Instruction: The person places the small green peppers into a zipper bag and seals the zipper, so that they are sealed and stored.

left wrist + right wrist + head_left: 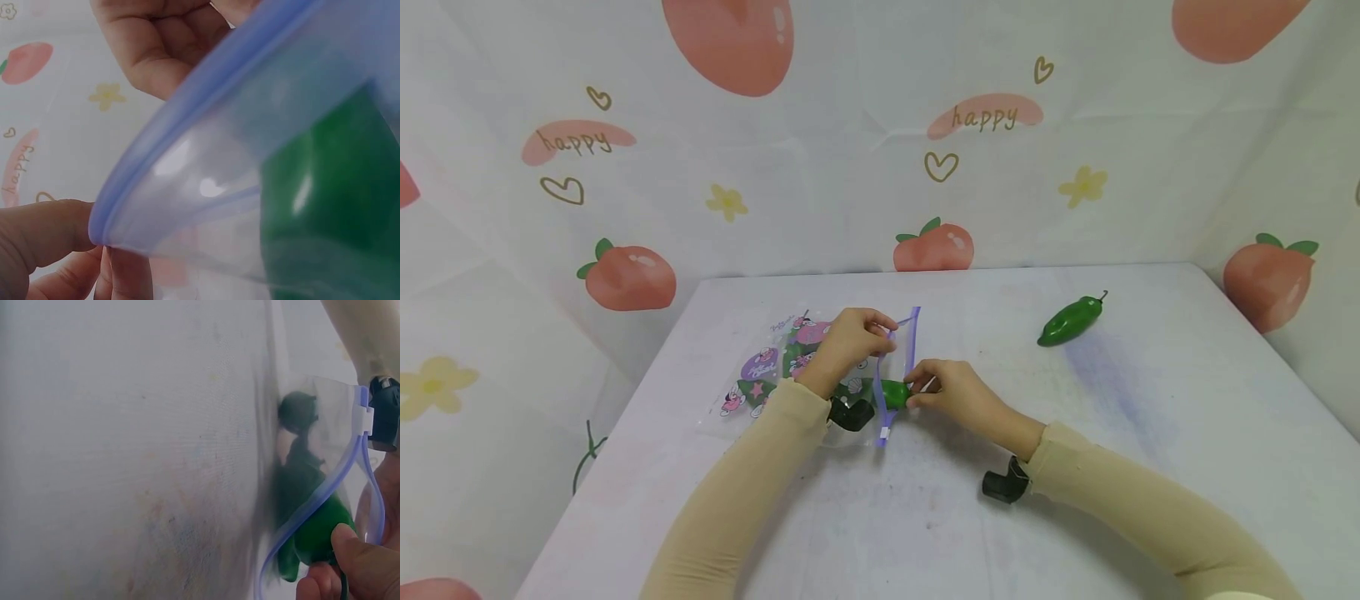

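Observation:
A clear zip bag (762, 367) with pink and purple cartoon prints lies on the table, several green items inside it. My left hand (850, 346) pinches the purple rim of its open mouth; in the left wrist view the thumb and fingers (47, 234) meet on that rim. At the mouth, my right hand (962, 398) holds a green pepper (322, 531) by its stem end. Most of this pepper is within the bag opening. A white slider (364, 420) sits at one end of the zip.
Another green pepper (1071, 322) lies at the back right of the white table (1000, 550). Behind the table hangs a cloth (835, 167) printed with peaches. Black wrist cameras (852, 414) are strapped below both hands.

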Motion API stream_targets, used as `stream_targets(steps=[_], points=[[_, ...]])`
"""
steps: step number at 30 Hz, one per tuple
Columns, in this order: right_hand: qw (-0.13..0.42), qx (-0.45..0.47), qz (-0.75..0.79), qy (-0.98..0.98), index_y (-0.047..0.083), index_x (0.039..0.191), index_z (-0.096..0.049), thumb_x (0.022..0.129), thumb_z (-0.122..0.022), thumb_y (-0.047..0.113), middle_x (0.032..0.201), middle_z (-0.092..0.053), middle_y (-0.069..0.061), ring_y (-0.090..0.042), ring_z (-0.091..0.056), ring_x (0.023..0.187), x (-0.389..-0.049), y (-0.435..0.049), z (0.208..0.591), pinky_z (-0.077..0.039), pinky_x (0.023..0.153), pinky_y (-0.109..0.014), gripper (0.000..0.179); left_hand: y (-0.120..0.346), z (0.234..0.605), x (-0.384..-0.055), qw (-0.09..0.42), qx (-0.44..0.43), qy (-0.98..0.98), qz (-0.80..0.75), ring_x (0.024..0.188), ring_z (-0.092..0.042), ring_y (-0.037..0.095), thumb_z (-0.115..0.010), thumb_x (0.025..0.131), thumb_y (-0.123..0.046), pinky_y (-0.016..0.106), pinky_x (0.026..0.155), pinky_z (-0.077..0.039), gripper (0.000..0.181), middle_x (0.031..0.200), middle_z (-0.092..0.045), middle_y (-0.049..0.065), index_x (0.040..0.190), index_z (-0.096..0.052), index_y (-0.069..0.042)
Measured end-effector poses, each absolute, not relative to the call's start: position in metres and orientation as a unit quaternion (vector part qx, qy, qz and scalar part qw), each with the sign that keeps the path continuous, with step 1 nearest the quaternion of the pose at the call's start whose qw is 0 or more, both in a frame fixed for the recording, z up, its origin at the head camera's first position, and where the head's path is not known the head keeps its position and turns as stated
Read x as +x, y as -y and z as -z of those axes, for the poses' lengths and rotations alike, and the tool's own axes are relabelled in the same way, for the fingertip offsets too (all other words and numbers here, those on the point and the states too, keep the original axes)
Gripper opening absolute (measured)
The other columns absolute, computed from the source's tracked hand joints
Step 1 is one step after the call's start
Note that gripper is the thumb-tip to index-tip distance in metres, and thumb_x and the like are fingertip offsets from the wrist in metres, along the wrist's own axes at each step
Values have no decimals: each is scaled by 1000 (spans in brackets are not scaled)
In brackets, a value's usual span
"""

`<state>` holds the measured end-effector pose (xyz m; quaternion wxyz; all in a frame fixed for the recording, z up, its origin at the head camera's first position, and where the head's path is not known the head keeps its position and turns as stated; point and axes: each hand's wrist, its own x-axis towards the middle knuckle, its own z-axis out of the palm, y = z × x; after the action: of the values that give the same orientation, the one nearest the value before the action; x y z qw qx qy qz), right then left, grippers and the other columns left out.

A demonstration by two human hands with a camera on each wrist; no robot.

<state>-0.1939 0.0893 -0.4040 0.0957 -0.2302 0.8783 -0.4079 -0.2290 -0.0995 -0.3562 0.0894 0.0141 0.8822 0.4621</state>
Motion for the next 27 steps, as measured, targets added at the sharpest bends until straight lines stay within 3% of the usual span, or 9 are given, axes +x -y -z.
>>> stream_targets(steps=[27], points=[[92, -251, 396, -878, 8, 96, -70, 79, -79, 12, 83, -71, 2, -8, -63, 73, -197, -77, 408, -52, 69, -24, 19, 99, 356, -229, 86, 26, -883, -460, 71, -60, 16, -72, 82, -8, 25, 62, -47, 30, 87, -66, 6, 112, -70, -4]])
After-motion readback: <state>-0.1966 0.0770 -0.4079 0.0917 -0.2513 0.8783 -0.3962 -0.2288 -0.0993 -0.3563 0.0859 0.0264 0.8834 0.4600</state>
